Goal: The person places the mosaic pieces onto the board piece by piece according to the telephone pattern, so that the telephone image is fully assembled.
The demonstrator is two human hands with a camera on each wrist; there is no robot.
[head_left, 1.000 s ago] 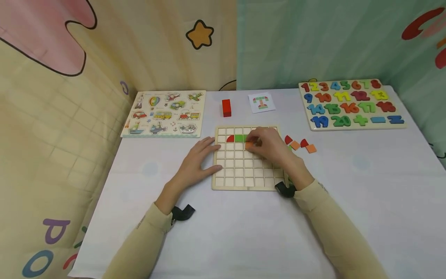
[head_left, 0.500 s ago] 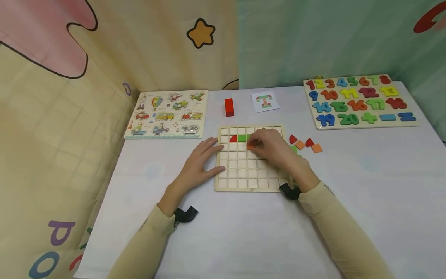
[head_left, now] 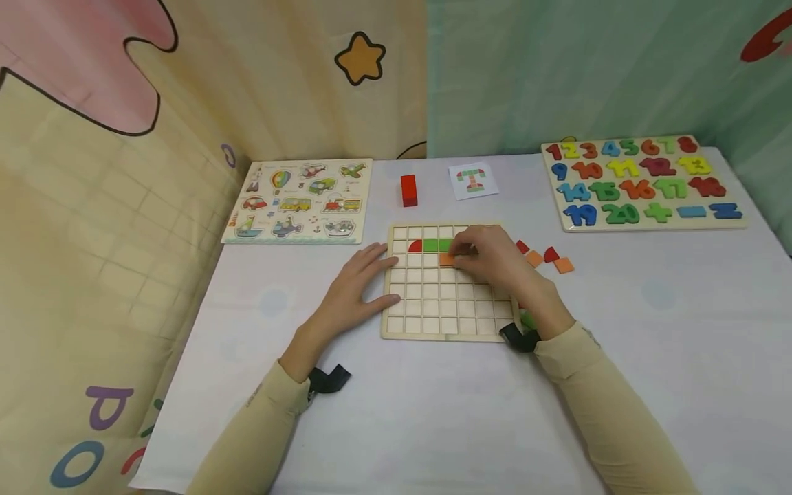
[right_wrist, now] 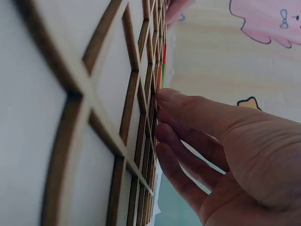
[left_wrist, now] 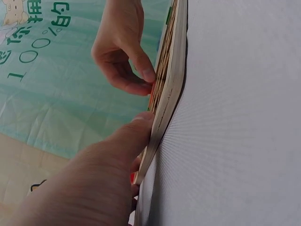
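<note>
A wooden grid board point(head_left: 421, 309) lies on the table. My left hand point(head_left: 349, 289) rests at its left side with fingers spread, thumb on the edge. In its second row sit a red quarter-round tile point(head_left: 416, 246) and green square tiles point(head_left: 430, 245). An orange square tile point(head_left: 446, 260) lies in a cell just below the green ones. My right hand point(head_left: 495, 258) is over the board, its bent fingertips right at the orange tile's right edge. The right wrist view shows the thumb point(right_wrist: 171, 94) at the board surface, fingers loosely bent beside it.
Loose red tiles point(head_left: 551, 254) and orange tiles point(head_left: 564, 265) lie right of the board, some hidden by my right arm. Behind it are a red box point(head_left: 409, 190) and a pattern card point(head_left: 473, 181). A vehicle puzzle point(head_left: 297, 203) stands back left, a number puzzle point(head_left: 643, 182) back right.
My right hand has shifted slightly right, showing more of the orange tile and the green tile above it. The left hand keeps its place on the board.
</note>
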